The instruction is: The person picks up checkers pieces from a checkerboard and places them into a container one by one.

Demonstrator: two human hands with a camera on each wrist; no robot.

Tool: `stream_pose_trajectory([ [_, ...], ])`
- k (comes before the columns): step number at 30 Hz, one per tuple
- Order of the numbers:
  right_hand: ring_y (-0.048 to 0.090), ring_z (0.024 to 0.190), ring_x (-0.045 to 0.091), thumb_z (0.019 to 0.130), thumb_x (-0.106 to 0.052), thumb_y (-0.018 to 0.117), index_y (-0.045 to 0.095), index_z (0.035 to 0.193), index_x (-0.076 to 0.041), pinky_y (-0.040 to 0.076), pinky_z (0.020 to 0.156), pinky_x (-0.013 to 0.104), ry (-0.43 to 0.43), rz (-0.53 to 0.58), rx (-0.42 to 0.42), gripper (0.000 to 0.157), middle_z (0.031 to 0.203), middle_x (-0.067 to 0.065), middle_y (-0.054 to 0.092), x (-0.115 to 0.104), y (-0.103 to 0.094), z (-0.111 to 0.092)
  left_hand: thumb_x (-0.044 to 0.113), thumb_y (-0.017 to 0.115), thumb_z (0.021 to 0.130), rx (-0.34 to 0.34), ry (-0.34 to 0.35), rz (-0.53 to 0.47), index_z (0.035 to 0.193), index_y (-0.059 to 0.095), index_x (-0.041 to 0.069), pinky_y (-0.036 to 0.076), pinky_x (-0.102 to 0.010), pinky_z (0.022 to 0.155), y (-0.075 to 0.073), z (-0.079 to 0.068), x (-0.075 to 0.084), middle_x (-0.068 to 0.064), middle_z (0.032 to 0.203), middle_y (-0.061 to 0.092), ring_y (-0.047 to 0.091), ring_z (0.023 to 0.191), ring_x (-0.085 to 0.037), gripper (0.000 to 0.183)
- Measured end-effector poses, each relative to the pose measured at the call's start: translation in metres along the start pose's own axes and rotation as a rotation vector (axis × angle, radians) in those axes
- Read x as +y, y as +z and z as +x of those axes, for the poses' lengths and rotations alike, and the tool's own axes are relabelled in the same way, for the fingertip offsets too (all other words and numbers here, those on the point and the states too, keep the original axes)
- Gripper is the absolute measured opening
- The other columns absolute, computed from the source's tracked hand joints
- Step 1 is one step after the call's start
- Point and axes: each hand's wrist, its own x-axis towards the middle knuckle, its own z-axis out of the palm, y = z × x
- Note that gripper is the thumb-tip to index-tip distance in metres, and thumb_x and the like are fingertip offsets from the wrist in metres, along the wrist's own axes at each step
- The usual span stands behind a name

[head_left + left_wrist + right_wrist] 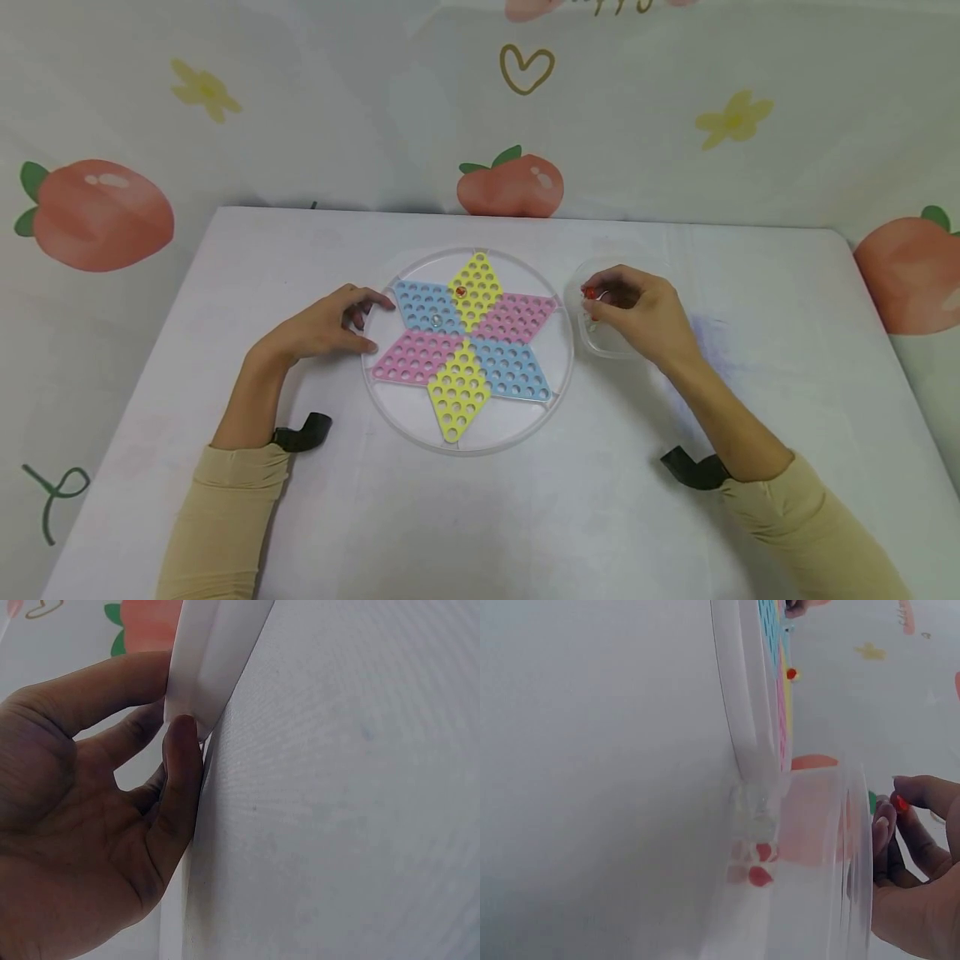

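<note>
My right hand [637, 312] pinches a red marble [589, 292] between thumb and fingertips. It is held over a clear plastic box [607, 354] just right of the board; the right wrist view shows several red and clear marbles [760, 876] through the box's wall. A round Chinese checkers board [468, 450] with a yellow, pink and blue star lies flat on the table. One red marble [461, 292] sits in its upper yellow point, and a clear marble [437, 321] in the upper-left blue one. My left hand [322, 321] rests its spread thumb and index finger against the board's left rim.
The white table [480, 525] ends at a back edge just behind the board. Beyond it hangs a pale cloth [360, 125] printed with peaches and flowers. Black straps [303, 432] stick out at both wrists beside the tan sleeves.
</note>
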Motion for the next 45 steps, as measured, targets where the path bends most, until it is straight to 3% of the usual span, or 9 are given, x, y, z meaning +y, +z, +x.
stream_pose_trajectory([
  [4, 0.065, 0.079, 0.027, 0.087, -0.014, 0.076, 0.071, 0.103, -0.007, 0.049, 0.07, 0.02, 0.029, 0.003, -0.013, 0.019, 0.091, 0.003, 0.071, 0.003, -0.004, 0.003, 0.01, 0.082, 0.079, 0.0, -0.001, 0.001, 0.134, 0.057, 0.01, 0.04, -0.039, 0.084, 0.0, 0.0, 0.0, -0.013, 0.111, 0.043, 0.043, 0.099, -0.025, 0.06],
  [11, 0.063, 0.081, 0.014, 0.087, -0.021, 0.076, 0.07, 0.104, -0.009, 0.046, 0.072, 0.018, 0.051, -0.13, -0.005, 0.021, 0.093, 0.003, 0.068, 0.011, -0.01, 0.01, 0.008, 0.081, 0.079, 0.001, 0.015, 0.018, 0.132, 0.058, 0.011, 0.041, -0.037, 0.085, 0.0, 0.0, -0.002, -0.013, 0.109, 0.044, 0.044, 0.099, -0.025, 0.057],
  [24, 0.064, 0.087, 0.016, 0.087, -0.021, 0.076, 0.069, 0.105, -0.008, 0.047, 0.071, 0.017, 0.114, -0.218, -0.019, 0.023, 0.1, 0.007, 0.069, 0.021, -0.013, 0.023, 0.009, 0.081, 0.079, 0.002, -0.011, 0.014, 0.132, 0.059, 0.012, 0.041, -0.038, 0.085, -0.001, 0.001, 0.002, -0.013, 0.11, 0.043, 0.044, 0.099, -0.026, 0.058],
  [36, 0.066, 0.087, 0.021, 0.086, -0.025, 0.077, 0.068, 0.103, -0.006, 0.041, 0.086, 0.037, 0.14, -0.294, -0.132, 0.027, 0.097, 0.009, 0.071, 0.026, -0.012, 0.032, 0.008, 0.081, 0.08, 0.0, -0.005, 0.018, 0.133, 0.058, 0.01, 0.041, -0.039, 0.087, -0.001, 0.001, 0.002, -0.013, 0.11, 0.044, 0.044, 0.101, -0.026, 0.058],
  [45, 0.062, 0.077, 0.018, 0.086, -0.023, 0.077, 0.068, 0.098, -0.005, 0.042, 0.076, 0.033, 0.169, -0.32, -0.173, 0.024, 0.085, 0.005, 0.07, 0.03, -0.01, 0.04, 0.01, 0.082, 0.08, 0.009, -0.007, 0.02, 0.133, 0.059, 0.012, 0.041, -0.039, 0.086, -0.001, 0.0, 0.0, -0.013, 0.11, 0.044, 0.045, 0.1, -0.026, 0.058],
])
